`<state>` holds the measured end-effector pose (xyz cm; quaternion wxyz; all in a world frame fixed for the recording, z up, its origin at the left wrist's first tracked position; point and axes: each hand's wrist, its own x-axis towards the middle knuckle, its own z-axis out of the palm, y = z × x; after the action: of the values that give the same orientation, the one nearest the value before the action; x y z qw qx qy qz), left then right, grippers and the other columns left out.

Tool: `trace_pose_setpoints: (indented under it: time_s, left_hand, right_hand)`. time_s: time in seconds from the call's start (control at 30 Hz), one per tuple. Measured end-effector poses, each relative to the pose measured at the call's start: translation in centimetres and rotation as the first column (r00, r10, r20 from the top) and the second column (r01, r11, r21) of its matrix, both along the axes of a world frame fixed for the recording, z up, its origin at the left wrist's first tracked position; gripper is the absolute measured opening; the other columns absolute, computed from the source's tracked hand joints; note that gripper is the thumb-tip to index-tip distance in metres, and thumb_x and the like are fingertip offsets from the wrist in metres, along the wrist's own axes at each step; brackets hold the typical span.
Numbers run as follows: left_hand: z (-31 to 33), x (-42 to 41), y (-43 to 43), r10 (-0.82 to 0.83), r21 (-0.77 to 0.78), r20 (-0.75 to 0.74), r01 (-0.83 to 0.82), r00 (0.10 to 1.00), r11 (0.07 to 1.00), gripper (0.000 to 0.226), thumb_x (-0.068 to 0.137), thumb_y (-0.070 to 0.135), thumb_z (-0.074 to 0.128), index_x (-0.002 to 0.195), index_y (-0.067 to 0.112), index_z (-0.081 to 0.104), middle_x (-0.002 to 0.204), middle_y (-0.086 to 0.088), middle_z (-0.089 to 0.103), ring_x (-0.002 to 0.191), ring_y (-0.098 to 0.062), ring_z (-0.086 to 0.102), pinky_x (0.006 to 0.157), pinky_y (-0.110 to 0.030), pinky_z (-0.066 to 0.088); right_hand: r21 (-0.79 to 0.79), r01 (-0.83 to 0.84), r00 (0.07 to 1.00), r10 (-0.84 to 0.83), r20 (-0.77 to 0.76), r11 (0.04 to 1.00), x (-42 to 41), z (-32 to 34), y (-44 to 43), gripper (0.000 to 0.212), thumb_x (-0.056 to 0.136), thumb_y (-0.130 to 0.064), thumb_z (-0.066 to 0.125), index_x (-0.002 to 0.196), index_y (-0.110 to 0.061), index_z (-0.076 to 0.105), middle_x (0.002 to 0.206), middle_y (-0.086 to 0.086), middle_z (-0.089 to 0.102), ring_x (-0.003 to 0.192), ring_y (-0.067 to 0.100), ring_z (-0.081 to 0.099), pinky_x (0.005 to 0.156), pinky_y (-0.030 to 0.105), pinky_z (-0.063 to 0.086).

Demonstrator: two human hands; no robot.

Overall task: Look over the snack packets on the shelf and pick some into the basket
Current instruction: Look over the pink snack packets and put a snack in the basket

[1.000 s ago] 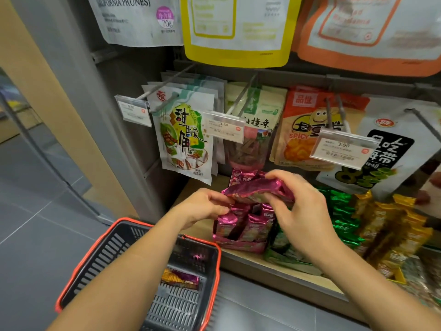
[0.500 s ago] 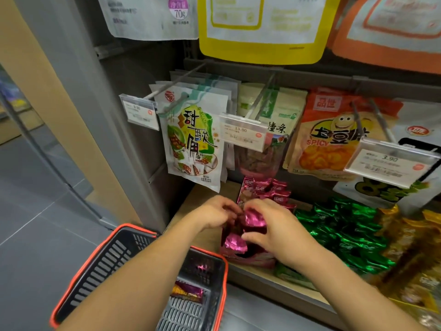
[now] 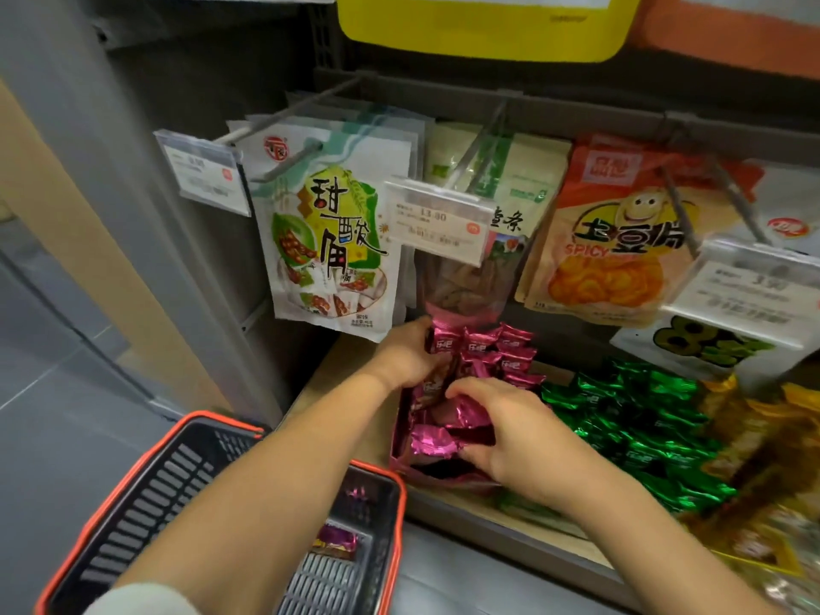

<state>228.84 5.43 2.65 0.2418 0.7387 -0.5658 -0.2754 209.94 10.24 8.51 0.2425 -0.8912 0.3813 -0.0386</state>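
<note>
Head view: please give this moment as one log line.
left hand: at boxed pink packets, grip unclear | right hand: grips pink packet | basket: snack inside

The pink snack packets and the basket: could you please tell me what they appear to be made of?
The pink snack packets look like thin metallised foil film, glossy, given their crinkles and bright glints. The basket looks like moulded plastic, fairly matte: slotted dark grey walls and an orange-red rim.

Tan shelf (image 3: 321, 383), box (image 3: 437, 479) of pink packets (image 3: 501, 348), green packets (image 3: 634, 419), golden packets (image 3: 750, 441)
</note>
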Motion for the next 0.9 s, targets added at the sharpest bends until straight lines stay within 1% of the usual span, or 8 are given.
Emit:
trace_pose_setpoints:
  time_s: [0.2, 0.4, 0.5, 0.57, 0.67, 0.73, 0.83, 0.9]
  left_hand:
    - [1.5, 2.0, 2.9, -0.04, -0.138, 0.234, 0.074, 0.971, 0.988, 0.04, 0.075, 0.024, 0.079, 0.112, 0.025, 0.064, 0.105, -0.001, 0.072, 0.1, -0.021, 0.066, 0.085, -0.028, 0.05]
    - [0.5, 1.2, 3.6, -0.101, -0.274, 0.333, 0.199, 0.937, 0.941, 0.038, 0.085, 0.021, 0.07, 0.122, 0.022, 0.062, 0.114, -0.006, 0.069, 0.106, -0.025, 0.063, 0.088, -0.029, 0.046]
    - [-0.2, 0.8, 2.8, -0.145, -0.268, 0.293, 0.227, 0.945, 0.936, 0.039, 0.084, 0.017, 0.069, 0.122, 0.021, 0.065, 0.12, -0.006, 0.066, 0.11, -0.024, 0.061, 0.095, -0.031, 0.046]
    - [-0.2, 1.0, 2.3, -0.1, -0.256, 0.214, 0.154, 0.972, 0.954, 0.032, 0.083, 0.014, 0.07, 0.115, 0.019, 0.068, 0.117, -0.005, 0.063, 0.104, -0.02, 0.06, 0.093, -0.029, 0.045]
    - [0.6, 1.4, 1.6, -0.125, -0.186, 0.043, 0.131, 0.991, 0.974, 0.027, 0.088, 0.007, 0.064, 0.113, 0.015, 0.067, 0.112, -0.015, 0.057, 0.099, -0.025, 0.058, 0.091, -0.034, 0.047]
    - [1.0, 1.9, 1.6, -0.147, -0.122, 0.012, 0.148, 0.989, 0.981, 0.043, 0.089, 0.004, 0.058, 0.128, 0.019, 0.061, 0.121, -0.007, 0.057, 0.109, -0.018, 0.055, 0.099, -0.024, 0.042]
    - [2.3, 2.7, 2.8, -0.115, -0.131, -0.232, 0.086, 0.966, 0.988, 0.058, 0.082, -0.01, 0.048, 0.127, 0.024, 0.06, 0.127, -0.002, 0.062, 0.12, -0.015, 0.055, 0.102, -0.021, 0.042]
    - [3.1, 2.8, 3.7, -0.092, -0.163, -0.269, 0.049, 0.959, 0.985, 0.04, 0.084, -0.001, 0.058, 0.116, 0.023, 0.06, 0.117, 0.001, 0.063, 0.112, -0.015, 0.057, 0.1, -0.028, 0.046]
  right_hand:
    - [0.12, 0.031, 0.999, -0.033, 0.013, 0.992, 0.5, 1.3, -1.0, 0.042, 0.088, -0.029, 0.069, 0.128, -0.033, 0.056, 0.129, -0.007, 0.059, 0.117, 0.012, 0.053, 0.1, 0.024, 0.041]
    - [0.02, 0.002, 0.999, -0.001, -0.045, 1.0, 1.3, 1.5, -0.1, 0.052, 0.089, -0.004, 0.056, 0.135, -0.028, 0.054, 0.135, -0.004, 0.046, 0.124, 0.019, 0.048, 0.109, 0.031, 0.038]
    - [-0.132, 0.018, 0.999, -0.024, -0.04, 0.991, 2.0, 2.0, 0.1, 0.05, 0.087, -0.01, 0.06, 0.132, -0.032, 0.056, 0.128, -0.004, 0.056, 0.117, 0.021, 0.055, 0.099, 0.037, 0.046]
    - [-0.243, 0.059, 0.998, -0.06, 0.001, 0.968, 2.8, 2.4, -0.2, 0.042, 0.087, -0.019, 0.064, 0.127, -0.032, 0.06, 0.122, -0.004, 0.065, 0.114, 0.021, 0.059, 0.094, 0.037, 0.049]
    - [-0.235, 0.087, 0.996, -0.084, 0.023, 0.968, 4.6, 2.3, -1.4, 0.035, 0.089, -0.021, 0.065, 0.124, -0.023, 0.064, 0.126, 0.001, 0.06, 0.114, 0.024, 0.057, 0.094, 0.034, 0.046]
    - [-0.228, 0.119, 0.993, -0.112, 0.044, 0.966, 5.6, 1.7, -2.1, 0.03, 0.09, -0.021, 0.064, 0.12, -0.017, 0.065, 0.123, 0.004, 0.053, 0.107, 0.027, 0.057, 0.087, 0.034, 0.047]
    - [-0.312, 0.13, 0.988, -0.148, -0.035, 0.941, 6.4, 0.3, -2.6, 0.024, 0.09, -0.019, 0.063, 0.114, -0.017, 0.064, 0.113, 0.004, 0.057, 0.101, 0.028, 0.061, 0.076, 0.034, 0.047]
    - [-0.358, 0.114, 0.982, -0.16, -0.101, 0.927, 6.7, -0.2, -2.6, 0.018, 0.089, -0.017, 0.062, 0.107, -0.019, 0.065, 0.107, 0.004, 0.062, 0.098, 0.028, 0.063, 0.071, 0.033, 0.046]
